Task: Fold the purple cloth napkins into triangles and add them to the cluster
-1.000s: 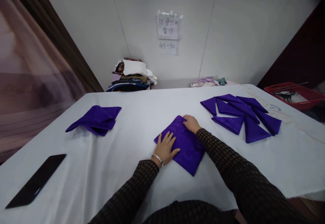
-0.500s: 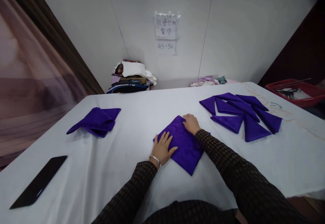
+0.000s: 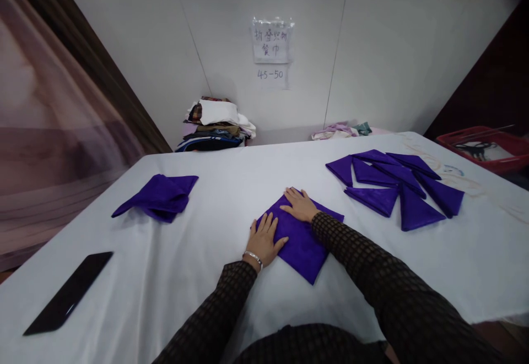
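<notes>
A purple napkin [image 3: 303,256] with a faint tonal pattern and a slight sheen lies as a flat, folded square near the middle of the table [image 3: 223,193], one corner aimed at the near edge. The left hand [image 3: 264,241], a silvery bracelet [image 3: 253,261] at its wrist, rests over the napkin's left corner; the right hand [image 3: 301,205] lies by its far corner. Each grip is apart, fingers spread on the fabric. Crisp purple triangles [image 3: 419,212] overlap toward the far right corner; a loose, rumpled purple cloth [image 3: 159,194] lies toward the left edge, and a smooth, dark, angular slab [image 3: 70,292] nearer the front.
</notes>
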Demonstrator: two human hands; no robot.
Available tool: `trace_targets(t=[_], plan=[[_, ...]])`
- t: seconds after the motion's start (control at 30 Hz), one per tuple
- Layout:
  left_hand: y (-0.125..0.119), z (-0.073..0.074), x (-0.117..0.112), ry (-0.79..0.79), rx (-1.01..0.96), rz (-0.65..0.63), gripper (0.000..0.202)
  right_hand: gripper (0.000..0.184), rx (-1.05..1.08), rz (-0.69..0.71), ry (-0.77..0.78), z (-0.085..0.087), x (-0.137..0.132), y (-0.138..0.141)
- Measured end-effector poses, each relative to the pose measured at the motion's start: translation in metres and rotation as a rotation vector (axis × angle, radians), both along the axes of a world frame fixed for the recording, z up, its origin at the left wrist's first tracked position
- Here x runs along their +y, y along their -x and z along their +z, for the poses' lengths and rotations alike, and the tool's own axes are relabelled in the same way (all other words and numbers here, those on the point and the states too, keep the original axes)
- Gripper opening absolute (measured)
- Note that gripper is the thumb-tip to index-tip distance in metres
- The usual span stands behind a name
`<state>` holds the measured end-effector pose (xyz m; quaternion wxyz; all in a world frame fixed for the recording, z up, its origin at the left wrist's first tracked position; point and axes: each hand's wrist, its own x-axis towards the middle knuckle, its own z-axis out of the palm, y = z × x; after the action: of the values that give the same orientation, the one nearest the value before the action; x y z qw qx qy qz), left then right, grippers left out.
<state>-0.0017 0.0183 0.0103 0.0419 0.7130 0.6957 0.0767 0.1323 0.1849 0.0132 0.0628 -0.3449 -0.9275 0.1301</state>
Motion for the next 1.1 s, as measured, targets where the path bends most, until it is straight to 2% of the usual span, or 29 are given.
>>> trace_targets(t=[0.1, 0.17, 0.23, 0.33, 0.37, 0.4, 0.5, 0.53, 0.63, 0.7, 0.8, 0.97, 1.1], plan=[[0.0, -0.001, 0.0, -0.01, 0.001, 0.0, 0.071, 0.071, -0.038, -0.135, 0.009, 0.003, 0.008, -0.005], [0.0, -0.001, 0.0, -0.014, 0.003, 0.001, 0.071, 0.074, -0.042, -0.2, -0.003, 0.004, 0.001, -0.005], [0.0, -0.001, 0.0, -0.014, 0.006, -0.002, 0.071, 0.076, -0.014, -0.118, -0.04, 0.004, -0.013, -0.006], [-0.001, -0.001, 0.001, -0.012, 0.011, -0.002, 0.069, 0.074, 0.01, 0.187, -0.052, 0.002, -0.032, -0.017], [-0.001, 0.0, 0.001, -0.011, 0.014, -0.001, 0.069, 0.072, -0.002, 0.222, -0.04, 0.003, -0.035, -0.022], [-0.001, 0.0, 0.001, -0.01, 0.016, 0.0, 0.069, 0.072, -0.018, 0.192, -0.03, 0.005, -0.036, -0.028], [0.0, 0.0, 0.002, -0.007, 0.024, 0.001, 0.068, 0.072, -0.044, -0.057, -0.036, 0.013, -0.042, -0.046], [0.0, 0.0, 0.003, -0.005, 0.029, 0.001, 0.068, 0.073, -0.035, -0.088, -0.041, 0.016, -0.047, -0.05], [-0.004, 0.005, 0.003, -0.009, 0.049, 0.013, 0.065, 0.075, 0.026, 0.044, -0.022, 0.02, -0.077, -0.056], [-0.012, 0.011, 0.003, -0.057, 0.061, 0.0, 0.059, 0.077, 0.066, 0.105, 0.016, 0.019, -0.099, -0.057], [-0.031, 0.019, -0.002, -0.171, 0.044, -0.064, 0.049, 0.077, 0.125, 0.05, 0.093, 0.017, -0.118, -0.061], [-0.061, 0.017, -0.018, -0.141, -0.063, -0.101, 0.052, 0.07, 0.313, -0.008, 0.291, 0.021, -0.115, -0.071], [-0.081, 0.008, -0.029, -0.099, -0.072, -0.2, 0.061, 0.073, 0.357, 0.022, 0.334, 0.021, -0.109, -0.074]])
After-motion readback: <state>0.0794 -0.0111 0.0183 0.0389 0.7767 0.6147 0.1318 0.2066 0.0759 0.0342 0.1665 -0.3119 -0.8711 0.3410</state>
